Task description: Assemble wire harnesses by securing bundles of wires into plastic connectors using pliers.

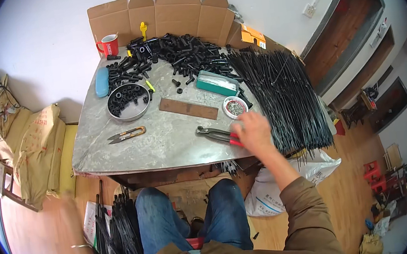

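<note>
My right hand (254, 132) is over the red handle ends of a pair of pliers (214, 135), which lies on the table's near right part. Its fingers are bent and blurred, so whether they grip the handles is unclear. Just beyond that hand stands a small white dish (236, 106) of small metal bits. My left hand (69, 208) hangs off the table's left side, smeared by motion, its fingers indistinct. Scissors-like snips (127, 134) with a brown handle lie at the table's left. A flat brown bar (189, 109) rests mid-table.
Black plastic parts (187, 53) heap along the back, before a cardboard screen (178, 13). Thin black rods (285, 97) cover the right side. A round tin (130, 116) of black rings, a green box (217, 83), a blue case (102, 82) and a red mug (110, 46) also stand there.
</note>
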`<state>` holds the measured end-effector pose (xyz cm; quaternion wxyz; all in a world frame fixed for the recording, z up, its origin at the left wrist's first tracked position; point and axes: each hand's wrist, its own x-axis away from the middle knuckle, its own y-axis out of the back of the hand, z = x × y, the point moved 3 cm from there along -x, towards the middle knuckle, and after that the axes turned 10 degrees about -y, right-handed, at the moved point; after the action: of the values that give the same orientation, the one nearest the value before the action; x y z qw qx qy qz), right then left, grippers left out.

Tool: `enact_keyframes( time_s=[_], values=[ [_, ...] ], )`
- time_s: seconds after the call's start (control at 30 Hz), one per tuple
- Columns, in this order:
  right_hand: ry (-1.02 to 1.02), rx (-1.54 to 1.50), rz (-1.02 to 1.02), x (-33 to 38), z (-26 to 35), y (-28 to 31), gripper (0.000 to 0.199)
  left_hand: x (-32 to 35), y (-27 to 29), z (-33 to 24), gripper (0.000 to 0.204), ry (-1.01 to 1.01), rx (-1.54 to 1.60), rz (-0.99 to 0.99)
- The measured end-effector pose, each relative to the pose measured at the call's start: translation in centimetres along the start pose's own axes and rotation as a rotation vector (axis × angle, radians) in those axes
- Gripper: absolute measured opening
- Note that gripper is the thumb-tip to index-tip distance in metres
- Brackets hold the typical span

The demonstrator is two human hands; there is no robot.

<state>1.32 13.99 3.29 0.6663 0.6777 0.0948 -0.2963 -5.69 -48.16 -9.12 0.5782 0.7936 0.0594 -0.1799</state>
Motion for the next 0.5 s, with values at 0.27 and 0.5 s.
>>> enact_keyframes(
  time_s=[0.27, 0.5],
  values=[
    [-0.515, 0.365, 0.127, -7.5, -12.3, -3.7, 0.040, 12.3, -22.6, 2.8, 0.042, 0.432, 0.244, 0.258],
    [-0.827, 0.218, 0.257, -9.8, -14.2, -3.1, 0.042, 14.9, -25.1, -1.9, 0.060, 0.516, 0.192, 0.536]
  ],
)
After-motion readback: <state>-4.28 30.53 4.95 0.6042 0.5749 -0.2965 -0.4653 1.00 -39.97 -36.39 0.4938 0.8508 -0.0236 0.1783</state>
